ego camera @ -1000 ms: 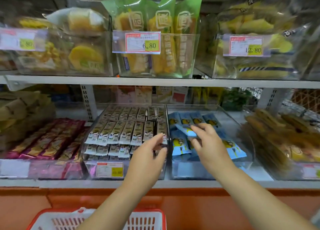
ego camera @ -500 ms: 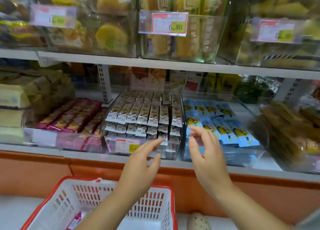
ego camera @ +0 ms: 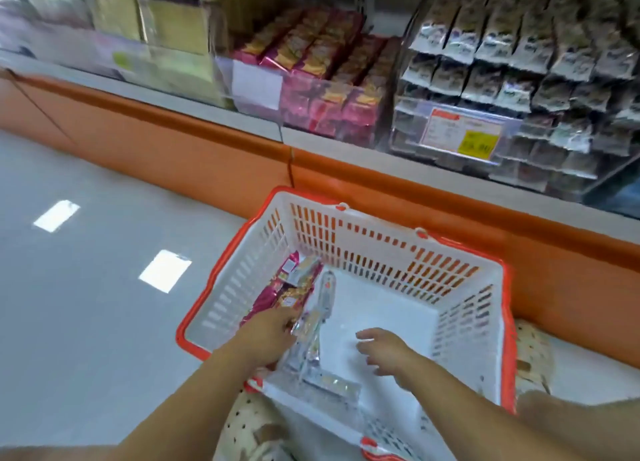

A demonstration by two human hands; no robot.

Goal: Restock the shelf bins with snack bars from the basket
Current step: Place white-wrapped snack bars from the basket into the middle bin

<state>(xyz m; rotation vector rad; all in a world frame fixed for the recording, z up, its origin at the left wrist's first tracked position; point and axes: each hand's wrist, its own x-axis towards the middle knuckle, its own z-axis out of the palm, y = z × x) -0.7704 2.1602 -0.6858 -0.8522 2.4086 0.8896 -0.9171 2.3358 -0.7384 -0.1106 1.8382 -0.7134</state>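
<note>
Snack bars (ego camera: 294,287) lie along the left wall of the basket (ego camera: 363,252), which sits on the floor (ego camera: 86,287) — pink and silver wrappers. The left hand (ego camera: 273,329) has its fingertips at them; I cannot tell whether it grips one. The right hand (ego camera: 384,353) hovers over the basket's bare bottom — fingers spread, holding nothing.

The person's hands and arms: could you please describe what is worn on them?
The left hand and right hand are bare: no gloves, rings, watch or bracelet show. Both forearms are uncovered, with no sleeve in view.
</note>
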